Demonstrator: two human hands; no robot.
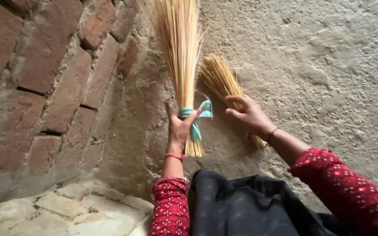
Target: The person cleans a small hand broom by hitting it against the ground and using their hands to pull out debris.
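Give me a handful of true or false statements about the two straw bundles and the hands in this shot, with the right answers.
1. The left hand grips the long bundle of pale straw sticks near its turquoise cloth tie. True.
2. The right hand rests on a metal bucket. False: it is on the shorter bundle of golden straw sticks.
3. Both sleeves are plain white. False: the red dotted sleeves are patterned.
4. A rough brick wall stands on the left. True.
5. The short bundle is also tied with turquoise cloth. False: no tie shows on it.
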